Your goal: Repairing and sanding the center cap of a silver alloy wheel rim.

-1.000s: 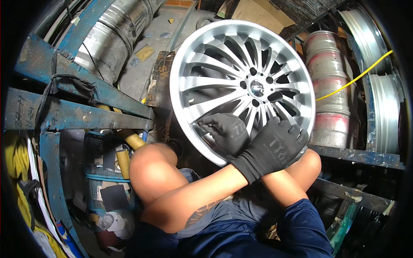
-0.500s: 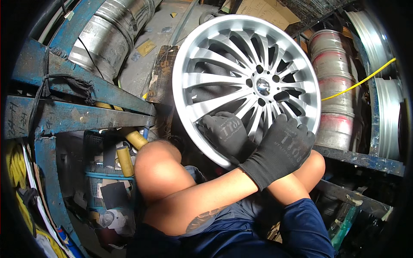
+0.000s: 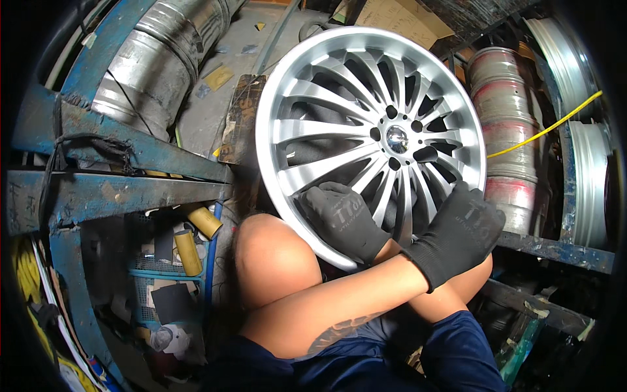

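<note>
The wheel (image 3: 372, 140) stands tilted on the person's knees, the crossed gloved hands pressed flat on its lower spokes, left hand (image 3: 460, 228) and right hand (image 3: 343, 219) seemingly wiping it, with neighbouring spokes probably next.

Bright glare centrally, dark warped edges
</note>
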Tool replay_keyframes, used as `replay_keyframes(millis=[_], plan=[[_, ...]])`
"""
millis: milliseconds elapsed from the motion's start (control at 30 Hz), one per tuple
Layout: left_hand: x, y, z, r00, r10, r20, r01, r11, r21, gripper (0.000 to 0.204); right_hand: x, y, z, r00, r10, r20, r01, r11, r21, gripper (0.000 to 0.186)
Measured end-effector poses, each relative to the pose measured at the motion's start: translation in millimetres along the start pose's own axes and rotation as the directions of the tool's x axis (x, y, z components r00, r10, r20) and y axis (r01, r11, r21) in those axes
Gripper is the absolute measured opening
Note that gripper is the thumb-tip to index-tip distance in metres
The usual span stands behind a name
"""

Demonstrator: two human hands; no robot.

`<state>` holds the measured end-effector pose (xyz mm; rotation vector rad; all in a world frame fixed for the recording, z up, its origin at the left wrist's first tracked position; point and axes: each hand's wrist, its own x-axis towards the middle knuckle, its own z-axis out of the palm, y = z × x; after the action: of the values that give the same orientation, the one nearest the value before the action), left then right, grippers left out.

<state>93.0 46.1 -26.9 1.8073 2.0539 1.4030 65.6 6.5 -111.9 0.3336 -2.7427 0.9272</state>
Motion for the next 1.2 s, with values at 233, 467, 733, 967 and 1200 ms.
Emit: replay_keyframes(millis=[233, 467, 733, 967, 1200], plan=[[14, 9, 0, 0.999, -0.014, 0.047, 0.009, 0.995, 0.103, 0.011, -6, 11, -3, 0.999, 0.030, -0.018, -0.030, 0.999, -0.015, 0.014], [4, -3, -2, 0.998, -0.027, 0.058, 0.022, 0.996, 0.081, 0.012, 3, 2, -1, 0.998, 0.031, 0.060, -0.031, 1.000, 0.000, 0.012], [6, 0, -2, 0.984, -0.024, 0.178, 0.020, 1.000, 0.021, 0.012, -3, 8, 3, 0.997, -0.003, 0.077, 0.006, 0.999, -0.038, 0.015], [2, -2, -7, 0.985, -0.035, 0.168, 0.020, 0.996, 0.089, 0.012, -3, 11, 10, 0.998, -0.034, 0.053, 0.034, 0.999, -0.005, 0.019], [7, 3, -3, 0.981, -0.030, 0.194, 0.011, 0.995, 0.094, 0.013, -8, 14, 5, 0.996, -0.055, 0.068, 0.054, 0.998, 0.023, 0.021]])
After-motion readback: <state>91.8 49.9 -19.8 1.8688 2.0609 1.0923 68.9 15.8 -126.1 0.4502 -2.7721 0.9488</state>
